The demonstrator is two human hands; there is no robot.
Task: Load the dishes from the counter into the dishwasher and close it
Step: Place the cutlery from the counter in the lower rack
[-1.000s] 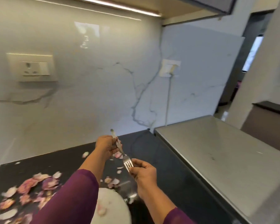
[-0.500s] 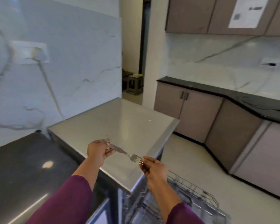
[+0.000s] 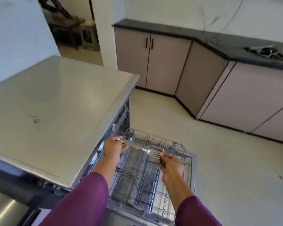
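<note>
- Fork [image 3: 142, 148]: held in the air at both ends, directly above the pulled-out lower rack [image 3: 184, 150] of the dishwasher [image 3: 121, 118]; it seems to touch no wire.
- Left hand [image 3: 115, 146]: fingers curled round the handle end.
- Right hand [image 3: 169, 163]: fingertips pinching the tines.
- Long axis: near level, handle upper-left, tines lower-right, lying across the rack.
- Right hand is nearer the dark slotted insert [image 3: 145, 185] mid-rack. Judged: the path is straight down, and the fork probably needs tilting upright first.

Pale cabinets [image 3: 167, 66] line the upper right, cream floor [image 3: 219, 160] below them. In the upper-left doorway [image 3: 69, 35] stands perhaps a stool [image 3: 90, 37].
</note>
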